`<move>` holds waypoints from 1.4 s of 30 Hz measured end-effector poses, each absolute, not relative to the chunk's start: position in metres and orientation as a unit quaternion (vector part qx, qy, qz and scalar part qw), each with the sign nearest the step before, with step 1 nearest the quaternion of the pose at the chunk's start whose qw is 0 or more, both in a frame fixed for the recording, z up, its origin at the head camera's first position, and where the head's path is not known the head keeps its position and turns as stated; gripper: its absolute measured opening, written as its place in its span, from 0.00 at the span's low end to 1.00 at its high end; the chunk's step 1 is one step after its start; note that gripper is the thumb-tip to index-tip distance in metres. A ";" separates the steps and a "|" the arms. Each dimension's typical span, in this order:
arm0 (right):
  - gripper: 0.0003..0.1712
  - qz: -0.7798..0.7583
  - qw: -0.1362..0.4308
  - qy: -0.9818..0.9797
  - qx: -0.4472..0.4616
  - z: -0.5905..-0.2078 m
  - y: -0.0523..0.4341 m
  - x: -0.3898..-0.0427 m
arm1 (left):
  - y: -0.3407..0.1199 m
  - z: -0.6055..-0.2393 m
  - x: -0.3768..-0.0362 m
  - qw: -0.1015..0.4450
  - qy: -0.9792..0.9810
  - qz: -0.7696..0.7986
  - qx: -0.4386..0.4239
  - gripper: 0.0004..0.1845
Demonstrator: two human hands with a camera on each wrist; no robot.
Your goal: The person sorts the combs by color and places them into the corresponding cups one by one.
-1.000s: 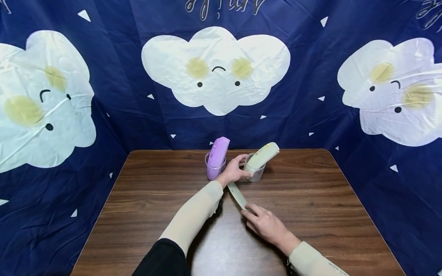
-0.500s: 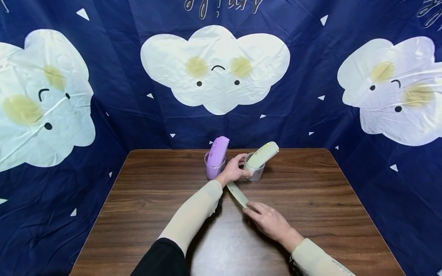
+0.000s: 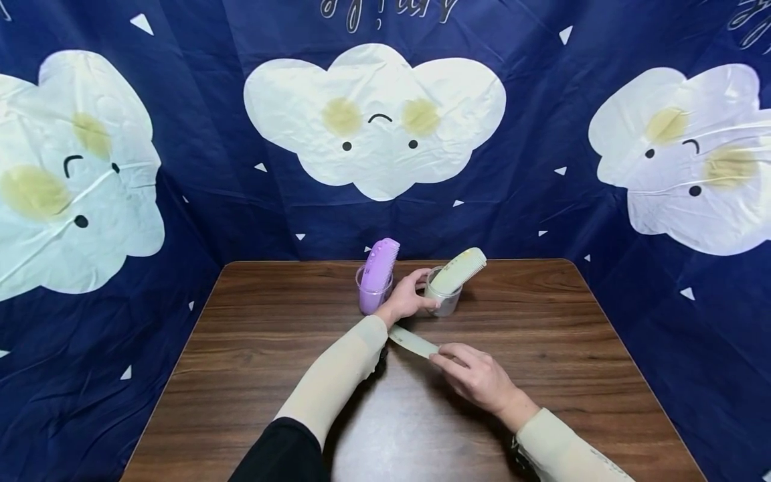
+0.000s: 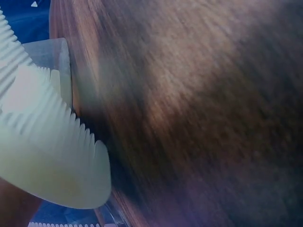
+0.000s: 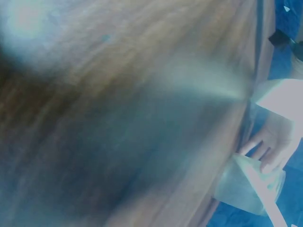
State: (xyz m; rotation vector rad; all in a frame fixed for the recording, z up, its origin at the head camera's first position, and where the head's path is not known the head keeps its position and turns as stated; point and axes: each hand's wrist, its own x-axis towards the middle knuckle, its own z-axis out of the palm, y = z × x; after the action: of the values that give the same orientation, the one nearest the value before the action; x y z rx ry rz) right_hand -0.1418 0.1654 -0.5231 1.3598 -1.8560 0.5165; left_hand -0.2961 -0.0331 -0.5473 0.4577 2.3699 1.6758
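Observation:
My left hand grips the side of a clear cup at the back of the wooden table. A pale green comb stands tilted in that cup; the left wrist view shows its toothed edge close up beside the cup's wall. Nearer me, my right hand pinches one end of a second pale green comb, whose far end points left toward my left wrist. The right wrist view is blurred, though it shows the left hand on the cup.
A purple cup holding a purple comb stands just left of the clear cup. Dark blue cloth with white cloud faces hangs behind and on both sides of the table.
My right hand has shifted slightly right and turned the comb, so its far end has swung left and lies flatter. The left hand has stayed on the clear cup.

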 end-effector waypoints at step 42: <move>0.19 0.434 0.369 -0.762 0.307 -0.471 0.179 -0.160 | -0.033 -0.546 -0.295 0.098 0.799 0.574 0.151 0.47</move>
State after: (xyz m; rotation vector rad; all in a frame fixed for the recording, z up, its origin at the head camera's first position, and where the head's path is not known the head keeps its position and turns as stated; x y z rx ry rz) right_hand -0.1598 0.1795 -0.4708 0.7867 -1.9566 1.1133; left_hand -0.2950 -0.0325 -0.5463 0.4484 2.3641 1.6993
